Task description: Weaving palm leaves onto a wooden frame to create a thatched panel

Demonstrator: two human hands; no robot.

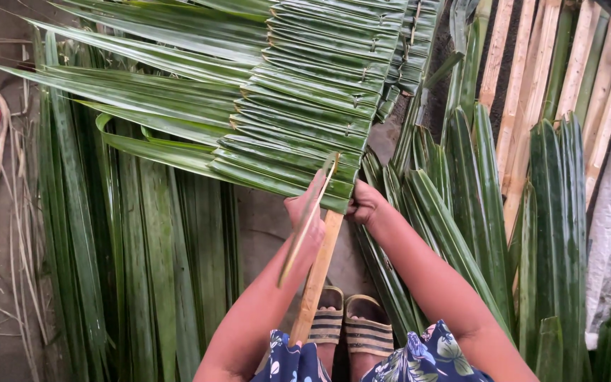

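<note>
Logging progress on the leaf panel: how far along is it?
Done: a long run of folded leaves already pinned along the wooden slat. In hand: left hand holds a thin sliver at the last fold; right hand pinches the panel edge. Left: bare slat below, loose leaves on the ground.

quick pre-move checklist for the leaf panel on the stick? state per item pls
1. Left hand has the thin strip: ok, the strip runs slanted across the hand.
2. Right hand grips the nearest folded leaf at the fold: ok, fingers closed on its edge.
3. Stick supported: ok, it runs from the lap up under the panel.
4. Earlier leaves pinned: ok, small stitches show along the fold line.
5. Strip tip through the leaf: cannot tell, hidden at the fold.
6. Spare leaves in reach: ok, loose ones lie on both sides.
</note>
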